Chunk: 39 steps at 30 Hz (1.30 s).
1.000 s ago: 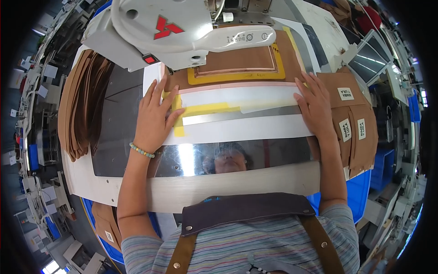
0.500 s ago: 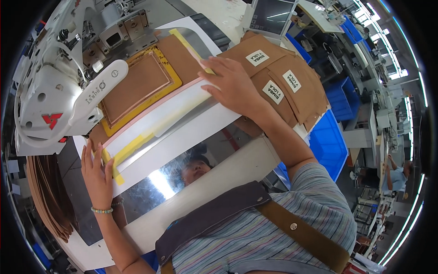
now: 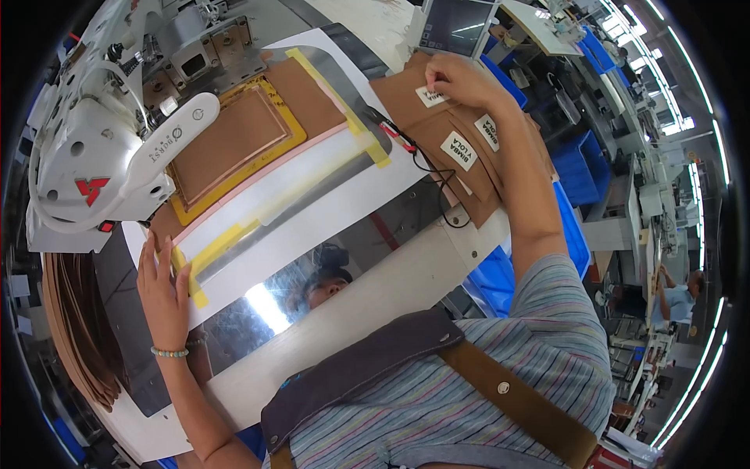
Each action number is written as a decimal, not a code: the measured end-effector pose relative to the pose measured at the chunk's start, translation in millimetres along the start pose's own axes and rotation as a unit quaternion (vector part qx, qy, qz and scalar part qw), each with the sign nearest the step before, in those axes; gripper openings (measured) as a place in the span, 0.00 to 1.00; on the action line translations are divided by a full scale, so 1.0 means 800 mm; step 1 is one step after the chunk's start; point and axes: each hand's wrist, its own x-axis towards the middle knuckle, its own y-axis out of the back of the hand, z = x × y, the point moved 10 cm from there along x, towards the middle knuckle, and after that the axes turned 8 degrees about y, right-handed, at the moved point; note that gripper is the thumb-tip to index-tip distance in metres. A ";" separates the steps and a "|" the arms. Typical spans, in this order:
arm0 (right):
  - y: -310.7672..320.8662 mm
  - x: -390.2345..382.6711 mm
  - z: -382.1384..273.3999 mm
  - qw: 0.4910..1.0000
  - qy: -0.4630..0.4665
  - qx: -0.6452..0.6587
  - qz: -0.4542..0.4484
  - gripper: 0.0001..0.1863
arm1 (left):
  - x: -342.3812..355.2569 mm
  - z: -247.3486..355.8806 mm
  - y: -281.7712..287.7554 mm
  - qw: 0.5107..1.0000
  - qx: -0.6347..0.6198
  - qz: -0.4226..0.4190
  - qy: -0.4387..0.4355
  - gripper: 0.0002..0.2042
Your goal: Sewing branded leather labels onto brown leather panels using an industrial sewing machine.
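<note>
My left hand [image 3: 164,289] lies with fingers stretched out over the left edge of a brown panel [image 3: 316,105] and the yellow tape [image 3: 197,293] beside it. The panel sits on a white sheet, edged with yellow and pink strips. A yellow-rimmed rectangular frame [image 3: 295,129] rests on it under the machine head. My right hand [image 3: 466,80] is over a stack of brown pieces [image 3: 426,129] at the right, fingers curled together at a white label [image 3: 430,96]. Whatever those fingers hold, if anything, is hidden.
A white machine [image 3: 98,156] with a lever [image 3: 176,141] stands at the left. A red-and-black slim tool [image 3: 397,139] with a black cord lies beside the brown stack. More brown pieces [image 3: 74,328] hang at the left. Blue bins [image 3: 492,281] and a screen [image 3: 457,27] are to the right.
My right hand has left the taped sheet and moved right and away to the brown stack, its fingers curling. The corded tool now shows. My left hand stays in place.
</note>
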 end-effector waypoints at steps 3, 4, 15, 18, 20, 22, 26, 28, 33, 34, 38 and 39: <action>0.057 0.003 0.012 0.992 -0.053 0.046 0.103 0.06 | -0.003 -0.003 -0.002 1.000 -0.001 -0.002 -0.007 0.26; 0.083 -0.014 0.013 0.976 -0.090 0.060 0.187 0.07 | -0.006 -0.008 -0.002 1.000 0.006 0.001 0.000 0.26; 0.020 -0.393 -0.059 0.661 -0.290 -0.045 0.690 0.08 | 0.000 -0.011 -0.010 1.000 0.010 -0.005 -0.024 0.26; -0.031 -0.406 -0.028 0.679 -0.398 0.048 0.615 0.07 | -0.003 -0.010 -0.009 1.000 0.022 -0.018 -0.005 0.26; -0.024 -0.355 -0.036 0.697 -0.363 0.094 0.611 0.06 | -0.005 -0.010 -0.010 0.999 0.024 -0.017 -0.011 0.26; -0.011 -0.319 -0.023 0.763 -0.300 0.027 0.572 0.05 | -0.004 -0.006 -0.012 0.999 0.024 -0.015 -0.023 0.26; 0.003 -0.267 -0.014 0.817 -0.277 -0.074 0.501 0.06 | -0.004 -0.007 -0.019 0.999 0.021 -0.026 -0.027 0.26; 0.006 -0.250 -0.003 0.829 -0.249 -0.072 0.496 0.07 | -0.004 -0.006 -0.019 0.999 0.015 -0.024 -0.035 0.26; 0.011 -0.226 0.008 0.854 -0.197 -0.061 0.479 0.05 | 0.001 -0.008 -0.015 0.999 0.016 -0.023 -0.036 0.27; 0.020 -0.221 0.001 0.854 -0.194 -0.059 0.480 0.05 | 0.000 -0.011 -0.014 0.999 0.017 -0.022 -0.033 0.27; 0.104 -0.219 -0.054 0.815 -0.191 -0.141 0.528 0.04 | -0.004 -0.020 0.007 0.999 0.018 -0.010 -0.040 0.27; 0.112 -0.209 -0.055 0.816 -0.215 -0.064 0.532 0.05 | -0.007 -0.023 0.019 0.998 0.026 0.004 -0.052 0.28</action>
